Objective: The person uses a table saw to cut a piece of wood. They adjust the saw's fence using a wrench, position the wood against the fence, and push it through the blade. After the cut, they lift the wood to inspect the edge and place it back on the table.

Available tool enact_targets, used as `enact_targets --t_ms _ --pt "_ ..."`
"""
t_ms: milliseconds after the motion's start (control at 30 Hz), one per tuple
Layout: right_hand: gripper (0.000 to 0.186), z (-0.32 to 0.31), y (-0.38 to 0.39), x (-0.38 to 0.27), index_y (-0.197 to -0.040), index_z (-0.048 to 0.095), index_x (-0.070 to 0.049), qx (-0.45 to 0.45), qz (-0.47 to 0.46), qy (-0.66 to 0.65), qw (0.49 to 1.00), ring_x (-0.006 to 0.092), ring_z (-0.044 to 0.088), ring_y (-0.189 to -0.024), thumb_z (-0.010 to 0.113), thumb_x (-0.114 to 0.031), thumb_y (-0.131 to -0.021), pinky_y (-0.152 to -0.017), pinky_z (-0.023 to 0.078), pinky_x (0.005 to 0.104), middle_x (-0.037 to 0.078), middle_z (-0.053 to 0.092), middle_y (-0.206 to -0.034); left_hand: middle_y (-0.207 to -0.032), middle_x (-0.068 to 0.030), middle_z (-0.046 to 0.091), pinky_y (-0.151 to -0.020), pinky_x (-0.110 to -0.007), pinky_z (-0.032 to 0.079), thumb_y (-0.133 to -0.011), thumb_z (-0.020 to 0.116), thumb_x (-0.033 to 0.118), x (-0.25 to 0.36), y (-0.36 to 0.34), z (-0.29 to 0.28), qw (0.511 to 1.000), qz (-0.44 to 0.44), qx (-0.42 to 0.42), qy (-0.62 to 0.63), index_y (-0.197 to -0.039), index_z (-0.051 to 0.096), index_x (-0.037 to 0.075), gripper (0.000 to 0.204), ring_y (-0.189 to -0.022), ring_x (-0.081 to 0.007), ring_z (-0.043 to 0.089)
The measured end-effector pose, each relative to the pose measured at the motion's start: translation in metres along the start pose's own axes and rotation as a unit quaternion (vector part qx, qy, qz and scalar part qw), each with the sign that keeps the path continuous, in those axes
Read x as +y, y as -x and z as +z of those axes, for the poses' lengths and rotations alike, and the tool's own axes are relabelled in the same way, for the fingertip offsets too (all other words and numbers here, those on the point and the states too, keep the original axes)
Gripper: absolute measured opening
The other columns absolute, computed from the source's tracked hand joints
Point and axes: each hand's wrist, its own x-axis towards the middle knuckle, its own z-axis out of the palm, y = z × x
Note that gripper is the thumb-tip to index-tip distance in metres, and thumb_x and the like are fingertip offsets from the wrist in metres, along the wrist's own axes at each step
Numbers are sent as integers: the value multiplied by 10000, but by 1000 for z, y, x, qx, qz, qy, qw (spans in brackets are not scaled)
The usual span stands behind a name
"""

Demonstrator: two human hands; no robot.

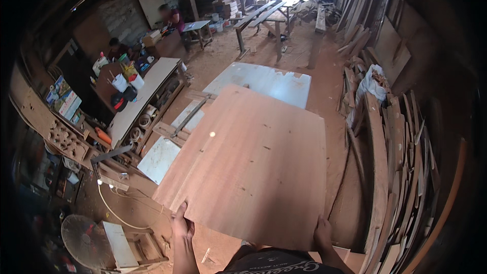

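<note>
A large reddish-brown plywood sheet (pixel 253 157) spans the space in front of me, with a few dark marks and a small round pale spot on its face. My left hand (pixel 182 223) grips its near edge toward the left corner, thumb on top and fingers underneath. At the near right corner my right hand (pixel 322 233) holds the sheet's side edge, its fingers partly hidden. Beyond the plywood's far edge lies a pale, light-coloured panel (pixel 258 81), partly covered by it. Whether the sheet rests on anything below cannot be seen.
Stacked timber offcuts (pixel 401 172) line the right side beside a white sack (pixel 368 91). A long workbench (pixel 147 96) with buckets stands left. A round fan (pixel 86 241) is at lower left, near a cable (pixel 119 218). Two people (pixel 175 19) are at the back left.
</note>
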Motion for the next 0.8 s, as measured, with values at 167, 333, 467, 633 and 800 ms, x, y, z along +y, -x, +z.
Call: enact_targets --t_ms 167,333,467,633,800 --pt "537 -33 24 120 -1195 658 81 54 93 -110 988 252 652 -990 425 -403 -1204 -928 523 424 169 700 -1045 -1436 -156 672 -1184 -538 525 -919 851 138 -15 77 -1 999 16 -14 -50 -1537 526 19 708 -1339 -329 660" --pt "549 -35 84 116 -1173 660 66 57 59 -86 993 216 630 -959 456 -443 -1197 -883 536 423 130 681 -1032 -1426 -163 678 -1151 -513 542 -923 842 109 1 117 -8 998 11 -23 -61 -1517 543 12 672 -1304 -323 679" --pt "578 -32 125 164 -1101 690 30 117 65 -117 984 188 668 -832 497 -509 -1179 -776 562 386 82 710 -912 -1328 -180 722 -1072 -502 585 -962 798 45 -8 131 -67 998 -12 -51 -33 -1409 603 -33 494 -1211 -311 726" --pt "582 -39 232 168 -1298 639 87 155 115 -25 981 272 689 -1105 547 -472 -1165 -958 562 407 185 725 -1195 -1088 -119 700 -810 -409 491 -980 793 45 -10 183 -162 997 -70 -4 -17 -1194 652 -9 262 -912 -212 634" --pt "627 -53 305 186 -1202 684 114 170 50 -68 982 236 718 -988 613 -505 -1135 -876 581 361 187 772 -1059 -887 -33 667 -523 -274 342 -1015 757 89 21 239 -210 995 -91 -21 -24 -1094 671 37 127 -623 -94 509"
